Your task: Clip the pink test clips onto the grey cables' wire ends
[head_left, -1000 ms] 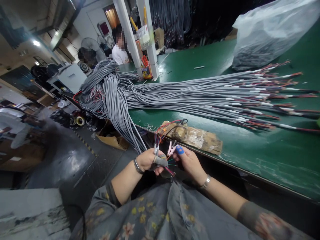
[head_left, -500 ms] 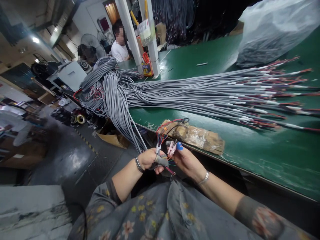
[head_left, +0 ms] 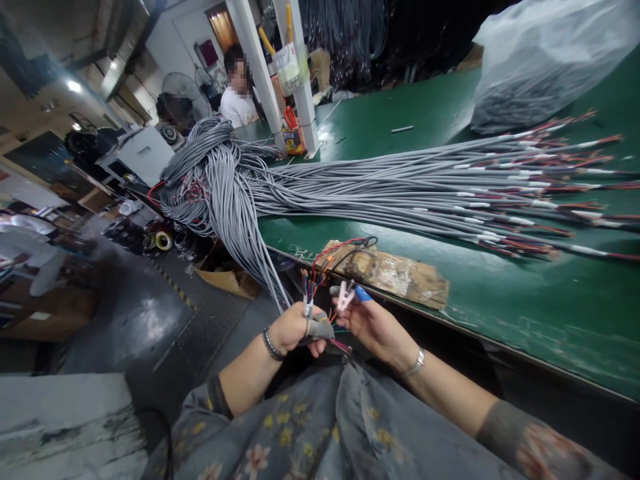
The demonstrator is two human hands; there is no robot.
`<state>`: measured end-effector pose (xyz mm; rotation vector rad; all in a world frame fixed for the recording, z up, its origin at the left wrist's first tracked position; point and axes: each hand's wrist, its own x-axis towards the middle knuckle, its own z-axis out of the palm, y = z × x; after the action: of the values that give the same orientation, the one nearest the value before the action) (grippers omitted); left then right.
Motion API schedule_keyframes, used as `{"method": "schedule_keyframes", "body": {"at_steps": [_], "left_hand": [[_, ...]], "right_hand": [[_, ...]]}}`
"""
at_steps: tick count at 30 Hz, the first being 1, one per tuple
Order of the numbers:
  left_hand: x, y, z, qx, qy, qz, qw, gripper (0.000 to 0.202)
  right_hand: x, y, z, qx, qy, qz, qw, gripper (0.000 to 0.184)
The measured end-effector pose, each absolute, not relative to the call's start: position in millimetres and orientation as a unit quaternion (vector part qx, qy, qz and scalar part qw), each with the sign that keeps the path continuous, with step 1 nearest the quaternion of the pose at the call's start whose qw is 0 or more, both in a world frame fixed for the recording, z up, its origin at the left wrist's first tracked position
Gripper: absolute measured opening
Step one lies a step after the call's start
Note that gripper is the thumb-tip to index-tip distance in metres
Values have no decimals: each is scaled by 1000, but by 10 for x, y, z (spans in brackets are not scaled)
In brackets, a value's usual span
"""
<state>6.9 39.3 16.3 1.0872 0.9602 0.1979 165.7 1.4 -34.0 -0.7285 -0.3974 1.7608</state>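
My left hand (head_left: 295, 329) is closed round grey cables, and a grey covering wraps its thumb. Stripped coloured wires (head_left: 309, 285) with a white band rise above that hand, while more loose wires (head_left: 341, 345) poke out on its right side. Close by, my right hand (head_left: 377, 330) pinches a pale pink clip (head_left: 345, 297), with blue tape on one fingertip. A few thin orange and green wires lie between the two hands; whether the right fingers touch them I cannot tell.
Many grey cables (head_left: 360, 187) lie along the green table (head_left: 500, 293), some drooping over its edge. A taped wooden block (head_left: 400, 272) with red and black leads sits at that edge. Behind are a clear plastic bag (head_left: 545, 67), a white post (head_left: 304, 107) and a seated person (head_left: 237, 93).
My left hand has shifted slightly left and down, and the wire ends above it have moved left, apart from the wooden block. The right hand still holds the clip.
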Motion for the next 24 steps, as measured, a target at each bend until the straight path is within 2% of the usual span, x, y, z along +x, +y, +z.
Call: {"method": "schedule_keyframes", "body": {"at_steps": [4,11,24], "left_hand": [[98,320,198,495,450,150,728,30],[178,379,216,485,451,124,739,31],[169,365,160,497,452,114,732,32]], "right_hand": [[1652,13,-327,-323,-172,726,582,40],[1632,62,-355,-331,-193,726,572,48],[1625,60,-325,-300,-134,748,576,44]]}}
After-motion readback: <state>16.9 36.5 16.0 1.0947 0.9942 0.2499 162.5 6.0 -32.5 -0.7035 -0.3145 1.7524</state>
